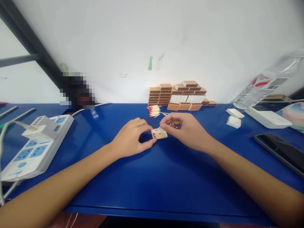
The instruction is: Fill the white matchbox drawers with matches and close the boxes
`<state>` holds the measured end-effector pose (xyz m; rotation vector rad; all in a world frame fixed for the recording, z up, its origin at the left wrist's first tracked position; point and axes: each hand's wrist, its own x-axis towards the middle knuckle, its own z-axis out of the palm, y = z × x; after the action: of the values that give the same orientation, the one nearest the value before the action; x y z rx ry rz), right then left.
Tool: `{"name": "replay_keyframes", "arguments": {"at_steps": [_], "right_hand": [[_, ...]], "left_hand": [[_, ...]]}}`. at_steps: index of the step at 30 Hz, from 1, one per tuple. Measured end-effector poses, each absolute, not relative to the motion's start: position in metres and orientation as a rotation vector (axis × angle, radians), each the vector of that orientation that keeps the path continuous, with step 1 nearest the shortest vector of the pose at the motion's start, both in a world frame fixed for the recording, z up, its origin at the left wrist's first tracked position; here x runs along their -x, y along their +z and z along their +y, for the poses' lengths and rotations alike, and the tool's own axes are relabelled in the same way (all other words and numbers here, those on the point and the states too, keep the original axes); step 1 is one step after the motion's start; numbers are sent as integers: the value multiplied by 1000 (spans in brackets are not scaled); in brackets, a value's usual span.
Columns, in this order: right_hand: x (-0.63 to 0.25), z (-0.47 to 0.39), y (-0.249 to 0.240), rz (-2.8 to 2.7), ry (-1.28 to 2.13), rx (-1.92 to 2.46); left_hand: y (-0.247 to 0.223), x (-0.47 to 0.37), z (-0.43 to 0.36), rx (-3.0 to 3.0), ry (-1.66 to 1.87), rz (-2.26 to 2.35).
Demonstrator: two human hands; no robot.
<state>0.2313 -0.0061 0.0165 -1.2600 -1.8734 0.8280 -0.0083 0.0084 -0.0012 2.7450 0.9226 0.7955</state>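
Note:
Between the thumb and fingers of my left hand is a small white matchbox tray, gripped at its left end. Red-headed matches lie inside it, their heads toward the left. My right hand is closed in a pinch over the tray's far right edge, on what looks like a match; its fingers hide most of it. Just behind the tray, a loose pile of matches lies on the blue table, with a few strays to its right.
Brown matchboxes are stacked against the wall, with white trays among them. Two white blocks, a white device, a phone and a leaning plastic bottle are at right. A power strip with cables occupies the left.

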Motion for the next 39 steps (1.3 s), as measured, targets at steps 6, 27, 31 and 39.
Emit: {"name": "replay_keyframes", "arguments": {"at_steps": [6,27,31,39], "right_hand": [[-229,-7,14,-1918,766,1295],[-268,20,7,-2325,238,1524],[-279,26,3,-2392,285,1370],[-286,31,4,-2509,332,1276]], "left_hand": [[1,8,10,-2742,896,930],[5,11,11,-2757,894,924],[2,9,10,-2746,804,904],[2,9,9,-2722,784,920]]}}
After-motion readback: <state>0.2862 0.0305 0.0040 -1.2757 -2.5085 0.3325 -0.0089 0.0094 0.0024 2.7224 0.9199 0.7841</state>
